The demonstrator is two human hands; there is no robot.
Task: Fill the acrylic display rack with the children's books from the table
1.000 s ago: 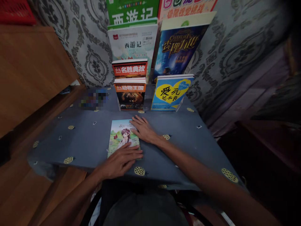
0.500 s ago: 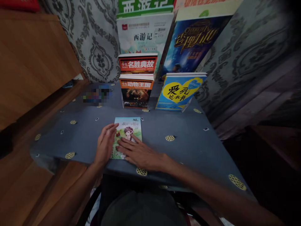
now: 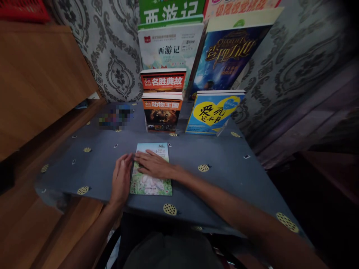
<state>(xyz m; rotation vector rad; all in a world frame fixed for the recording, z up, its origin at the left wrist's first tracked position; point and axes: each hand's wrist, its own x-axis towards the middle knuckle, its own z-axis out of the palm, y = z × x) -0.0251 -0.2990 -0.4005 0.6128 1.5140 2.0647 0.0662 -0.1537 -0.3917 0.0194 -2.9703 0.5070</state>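
A thin paperback book (image 3: 153, 188) with a blue-and-green illustrated cover lies closed and flat near the table's front edge. Spread across the upper half of its cover is my right hand (image 3: 153, 164), palm down with the fingers stretched out to the left; it hides part of the title and picture. My left hand (image 3: 121, 177) rests on its side along the book's left edge, fingers extended and slightly curved, holding nothing. The fingertips of both hands come close together near the book's upper left.
The table (image 3: 224, 194) has a blue-grey cloth with pineapple prints. Behind the paperback, clear stands hold an orange lion book (image 3: 162, 116), a blue-and-yellow book (image 3: 214, 116) and taller books, including a dark blue one (image 3: 227, 56). A pixelated item (image 3: 116, 116) lies at the back left.
My right hand has slid up and left over the cover, uncovering its lower part. My left hand has shifted slightly left and down, off the cover's edge. The view has tilted a little.
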